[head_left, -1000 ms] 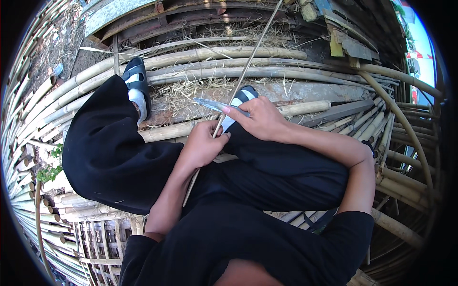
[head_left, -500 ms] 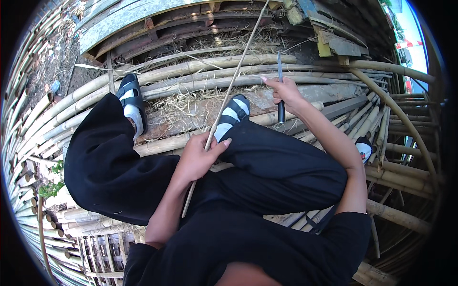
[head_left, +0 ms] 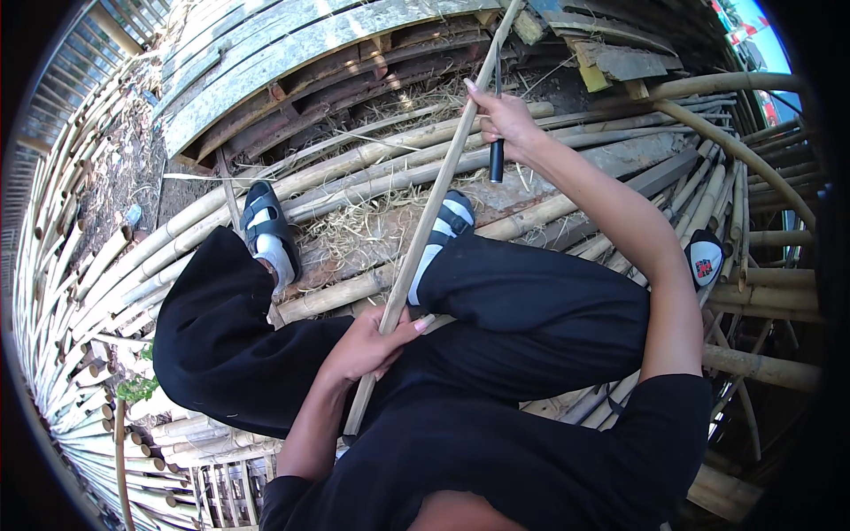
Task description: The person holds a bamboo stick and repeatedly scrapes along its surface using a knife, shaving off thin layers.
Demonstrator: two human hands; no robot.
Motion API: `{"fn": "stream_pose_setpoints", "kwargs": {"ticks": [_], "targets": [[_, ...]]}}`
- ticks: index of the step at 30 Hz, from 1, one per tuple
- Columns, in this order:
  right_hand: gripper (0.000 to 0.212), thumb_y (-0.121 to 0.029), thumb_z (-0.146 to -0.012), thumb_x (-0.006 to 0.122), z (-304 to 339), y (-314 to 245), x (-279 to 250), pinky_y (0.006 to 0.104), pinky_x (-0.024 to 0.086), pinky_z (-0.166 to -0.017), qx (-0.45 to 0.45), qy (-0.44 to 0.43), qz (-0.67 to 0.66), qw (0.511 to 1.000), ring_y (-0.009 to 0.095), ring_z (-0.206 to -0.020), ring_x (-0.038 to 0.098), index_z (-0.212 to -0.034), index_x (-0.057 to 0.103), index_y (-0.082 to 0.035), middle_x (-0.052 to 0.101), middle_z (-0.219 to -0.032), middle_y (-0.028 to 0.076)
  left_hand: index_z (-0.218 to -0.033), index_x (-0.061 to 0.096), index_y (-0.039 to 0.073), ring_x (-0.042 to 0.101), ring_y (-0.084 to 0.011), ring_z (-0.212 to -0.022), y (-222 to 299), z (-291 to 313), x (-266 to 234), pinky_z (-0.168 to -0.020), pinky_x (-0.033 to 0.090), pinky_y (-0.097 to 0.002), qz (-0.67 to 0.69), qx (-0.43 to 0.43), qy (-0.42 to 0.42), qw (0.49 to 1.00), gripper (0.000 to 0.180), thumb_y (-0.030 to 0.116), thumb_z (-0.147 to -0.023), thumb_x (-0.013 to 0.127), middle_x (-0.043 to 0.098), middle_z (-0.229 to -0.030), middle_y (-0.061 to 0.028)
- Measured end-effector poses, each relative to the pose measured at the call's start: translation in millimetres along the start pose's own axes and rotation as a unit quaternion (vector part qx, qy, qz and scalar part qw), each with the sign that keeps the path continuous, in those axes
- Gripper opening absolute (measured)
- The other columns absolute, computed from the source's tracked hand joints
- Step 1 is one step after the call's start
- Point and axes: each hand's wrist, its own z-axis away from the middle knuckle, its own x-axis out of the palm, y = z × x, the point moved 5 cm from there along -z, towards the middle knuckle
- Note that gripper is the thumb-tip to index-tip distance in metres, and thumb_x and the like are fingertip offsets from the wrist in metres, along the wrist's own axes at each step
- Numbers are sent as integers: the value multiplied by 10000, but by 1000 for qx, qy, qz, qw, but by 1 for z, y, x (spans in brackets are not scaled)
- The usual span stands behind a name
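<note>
My left hand (head_left: 361, 347) is closed around the lower part of a long, pale bamboo strip (head_left: 428, 212) above my lap. The strip slants up and away to the right, its broad face showing. Farther out, my right hand (head_left: 513, 126) grips the black handle of a knife (head_left: 497, 163), with the narrow blade pointing away from me. Its thumb lies at the strip's right edge, and the blade stands close beside the strip. Whether the blade touches the strip I cannot tell.
Long bamboo poles (head_left: 341, 168) lie across the ground beyond my legs, with dry shavings (head_left: 354, 217) among them. A weathered wooden pallet (head_left: 257, 75) stands at the far side. More stacked bamboo (head_left: 766, 301) is at the right. My sandalled feet (head_left: 268, 228) rest near the poles.
My right hand has moved away from me and left, bringing the knife beside the strip. The strip has turned to show a wider face. The whole view has shifted slightly.
</note>
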Motion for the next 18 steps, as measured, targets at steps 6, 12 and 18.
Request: {"fn": "stream_pose_setpoints", "kwargs": {"ticks": [6, 12, 18], "targets": [[295, -316, -895, 699, 36, 1, 27, 213, 242, -355, 13, -26, 3, 1000, 20, -388, 325, -794, 566, -73, 535, -659, -12, -997, 543, 46, 492, -59, -505, 3, -5, -3, -415, 403, -214, -62, -5, 40, 997, 320, 322, -907, 677, 520, -668, 3], [281, -319, -933, 647, 37, -14, 43, 207, 248, -352, -34, -21, 26, 999, 19, -377, 316, -806, 569, -81, 639, -743, 41, -1073, 539, 16, 483, -54, -482, 21, -7, -5, -444, 417, -206, -54, 42, 93, 993, 314, 268, -927, 658, 529, -672, 8], [274, -303, -928, 655, 30, -11, 51, 230, 254, -348, -13, -41, -20, 999, 37, -368, 315, -796, 539, -92, 669, -754, 81, -1057, 573, -34, 558, -98, -592, 47, 6, -29, -522, 440, -275, -192, 150, 283, 928, 330, 235, -900, 683, 642, -737, -96]]}}
